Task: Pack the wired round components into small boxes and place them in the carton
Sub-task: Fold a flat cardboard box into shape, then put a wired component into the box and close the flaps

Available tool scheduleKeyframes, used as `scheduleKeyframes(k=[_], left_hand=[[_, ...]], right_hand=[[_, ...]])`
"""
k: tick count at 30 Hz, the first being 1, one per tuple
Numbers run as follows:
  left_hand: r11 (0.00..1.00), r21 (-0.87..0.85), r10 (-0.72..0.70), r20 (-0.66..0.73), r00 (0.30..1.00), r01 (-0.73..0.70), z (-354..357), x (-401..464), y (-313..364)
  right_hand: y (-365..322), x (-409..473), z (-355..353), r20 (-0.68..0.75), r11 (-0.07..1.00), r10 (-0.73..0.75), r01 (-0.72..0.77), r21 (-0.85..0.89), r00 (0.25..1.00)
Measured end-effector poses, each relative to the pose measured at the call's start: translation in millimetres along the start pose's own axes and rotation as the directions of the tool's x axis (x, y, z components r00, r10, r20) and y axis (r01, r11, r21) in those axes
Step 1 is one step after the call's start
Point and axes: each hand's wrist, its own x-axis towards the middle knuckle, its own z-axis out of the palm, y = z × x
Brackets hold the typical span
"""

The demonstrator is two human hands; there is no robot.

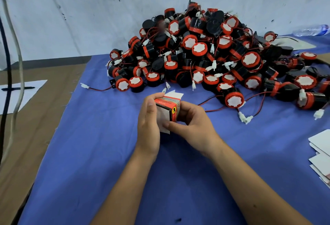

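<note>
Holding a small box (pixel 167 112) between them, the left hand (pixel 149 126) and right hand (pixel 192 124) each keep a curled grip clamped on its sides, above the blue-covered surface (pixel 100 144). White end flaps stand open. Behind it, a heap of black-and-red wired round components (pixel 210 55) rests against the wall.

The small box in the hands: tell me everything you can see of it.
The small box looks like printed cardboard, red and black outside, white inside. It is held above the blue cloth, near the component pile. White flaps stick out at its far and near ends, so it is not closed. The left hand and right hand grip its sides.
</note>
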Motion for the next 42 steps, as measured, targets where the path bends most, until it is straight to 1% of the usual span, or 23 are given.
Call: scheduleKeyframes(k=[2, 4, 6, 7, 9, 10, 11, 12, 14, 15, 17, 18, 19, 20, 22, 24, 26, 27, 31, 33, 36, 38, 42], left_hand=[[1.0, 0.003, -0.017, 0.068, 0.998, 0.017, 2.0, -1.6, -1.6], [0.995, 0.094, -0.044, 0.086, 0.995, 0.036, 3.7, -3.6, -5.2], [0.984, 0.177, -0.03, 0.03, 0.999, 0.024, 2.5, -2.0, -9.3], [0.975, 0.221, 0.001, -0.02, 1.0, 0.004, -0.1, -0.6, -10.5], [0.936, 0.35, 0.084, -0.101, 0.991, -0.043, -7.0, 4.3, -11.7], [0.909, 0.412, 0.122, -0.131, 0.984, -0.057, -10.3, 6.4, -12.3], [0.89, 0.452, 0.146, -0.167, 0.975, -0.056, -12.7, 8.5, -13.7], [0.889, 0.457, 0.149, -0.205, 0.967, -0.04, -14.7, 10.4, -14.8], [0.908, 0.419, 0.098, -0.237, 0.967, 0.011, -15.8, 13.2, -17.5], [0.903, 0.429, 0.085, -0.214, 0.973, 0.015, -16.1, 13.9, -18.5], [0.871, 0.491, 0.071, -0.119, 0.99, -0.004, -14.4, 13.3, -19.1], [0.859, 0.511, 0.052, -0.076, 0.996, -0.006, -13.1, 11.5, -19.2], [0.852, 0.523, 0.038, -0.052, 0.998, -0.005, -12.5, 10.5, -19.3], [0.847, 0.532, 0.03, -0.045, 0.999, -0.002, -12.3, 9.8, -19.6], [0.845, 0.535, 0.019, -0.068, 0.998, 0.02, -12.6, 9.9, -18.9], [0.851, 0.523, 0.006, -0.1, 0.995, 0.047, -13.6, 11.0, -20.2], [0.849, 0.525, -0.004, -0.111, 0.994, 0.062, -13.6, 10.7, -21.5], [0.846, 0.53, -0.006, -0.109, 0.994, 0.063, -13.2, 10.3, -21.7], [0.842, 0.535, -0.012, -0.095, 0.995, 0.061, -12.5, 10.0, -21.4], [0.827, 0.559, -0.016, -0.091, 0.996, 0.064, -13.0, 10.7, -21.9], [0.803, 0.593, -0.019, -0.073, 0.997, 0.059, -13.3, 11.9, -24.1], [0.805, 0.591, -0.022, -0.068, 0.997, 0.058, -12.9, 12.0, -24.7], [0.803, 0.594, -0.002, -0.076, 0.997, 0.047, -11.6, 11.0, -22.0]], right_hand=[[-0.1, 0.2, 0.5, -0.058, 0.943, -0.131, 0.106, -0.316, 0.99], [0.3, -0.4, 3.6, -0.024, 0.714, -0.304, 0.211, -0.668, 0.952], [-1.2, 1.3, 5.9, 0.064, 0.506, -0.321, 0.228, -0.832, 0.945], [-1.9, 1.9, 4.6, 0.106, 0.457, -0.279, 0.229, -0.86, 0.955], [-4.1, 1.3, -2.3, 0.165, 0.485, -0.199, 0.243, -0.84, 0.966], [-6.2, 0.4, -6.2, 0.162, 0.573, -0.219, 0.261, -0.777, 0.962], [-9.1, 0.2, -10.9, 0.085, 0.675, -0.296, 0.271, -0.686, 0.951], [-11.5, 1.8, -16.6, -0.064, 0.749, -0.382, 0.268, -0.605, 0.922], [-14.8, 14.1, -33.4, -0.346, 0.747, -0.465, 0.152, -0.647, 0.815], [-14.5, 25.2, -45.7, -0.395, 0.659, -0.462, 0.009, -0.752, 0.794], [-9.4, 49.4, -72.7, -0.424, 0.308, -0.268, -0.341, -0.888, 0.865], [-7.6, 57.5, -83.7, -0.462, 0.153, -0.109, -0.444, -0.883, 0.88], [-7.6, 64.1, -93.3, -0.494, 0.059, 0.038, -0.496, -0.867, 0.869], [-6.9, 68.3, -100.6, -0.51, 0.019, 0.143, -0.517, -0.856, 0.848], [-7.0, 71.6, -108.0, -0.437, 0.013, 0.173, -0.445, -0.895, 0.883], [-9.6, 69.3, -103.5, -0.233, 0.104, 0.115, -0.245, -0.964, 0.966], [-12.7, 65.7, -92.2, -0.077, 0.191, 0.146, -0.104, -0.976, 0.986], [-12.5, 66.6, -88.6, -0.06, 0.198, 0.167, -0.093, -0.976, 0.984], [-7.4, 82.1, -94.4, -0.298, 0.179, 0.126, -0.317, -0.931, 0.946], [-3.9, 90.9, -100.5, -0.38, 0.127, 0.116, -0.393, -0.911, 0.918], [3.9, 108.0, -109.0, -0.387, 0.04, 0.247, -0.408, -0.912, 0.888], [5.7, 118.5, -112.1, -0.382, 0.036, 0.318, -0.413, -0.91, 0.868], [0.6, 122.2, -98.8, -0.331, -0.017, 0.216, -0.335, -0.942, 0.919]])
